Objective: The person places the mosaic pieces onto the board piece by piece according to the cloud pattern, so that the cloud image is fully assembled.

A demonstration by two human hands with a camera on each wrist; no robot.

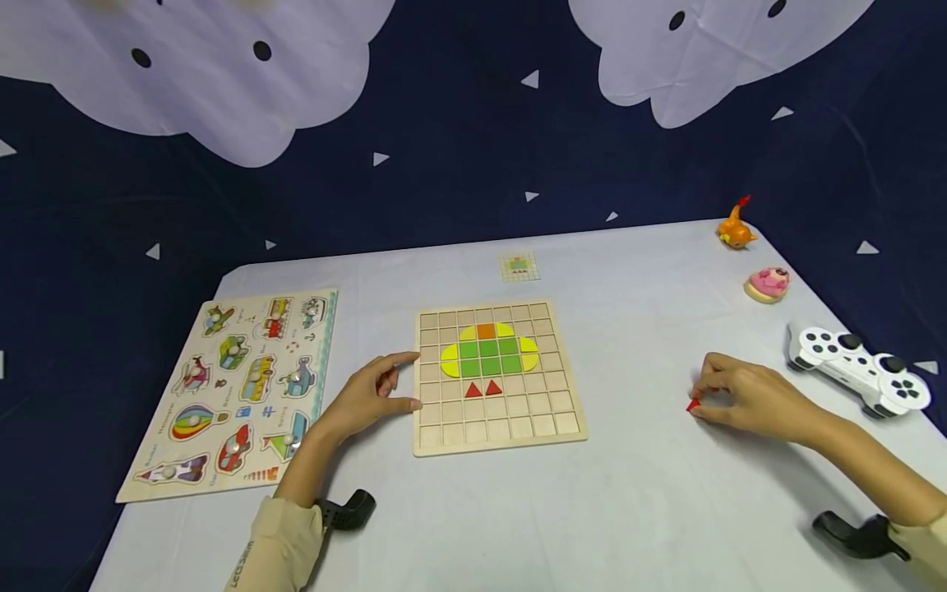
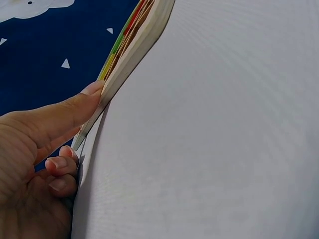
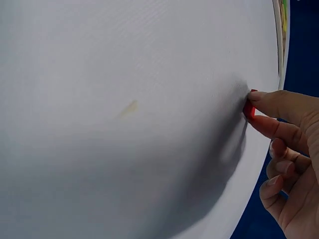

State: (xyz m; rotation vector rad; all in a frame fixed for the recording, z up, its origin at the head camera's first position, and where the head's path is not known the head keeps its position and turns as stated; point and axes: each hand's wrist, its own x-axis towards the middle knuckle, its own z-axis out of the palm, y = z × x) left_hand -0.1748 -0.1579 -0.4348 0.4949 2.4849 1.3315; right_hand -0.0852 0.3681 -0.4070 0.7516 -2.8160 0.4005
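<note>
My right hand [image 1: 747, 399] pinches a small red tile [image 3: 250, 105] between thumb and forefinger, low over the white table to the right of the wooden grid board [image 1: 503, 436]. Its shape is mostly covered by the fingertips. At the board's left edge, my left hand [image 1: 370, 395] touches the wood with thumb and forefinger spread apart, the other fingers loosely bent. On the grid lie green square tiles [image 1: 489, 347], an orange square [image 1: 485, 331] above them, yellow rounded tiles [image 1: 450, 360] at the sides and top, and two red triangles [image 1: 493, 387] below.
A small pattern card [image 1: 519, 266] lies behind the board. To the left is a vehicle peg puzzle [image 1: 251, 386], partly behind my left forearm. Along the right side stand an orange figurine [image 1: 736, 233], a pink toy [image 1: 769, 284] and a white game controller [image 1: 858, 370].
</note>
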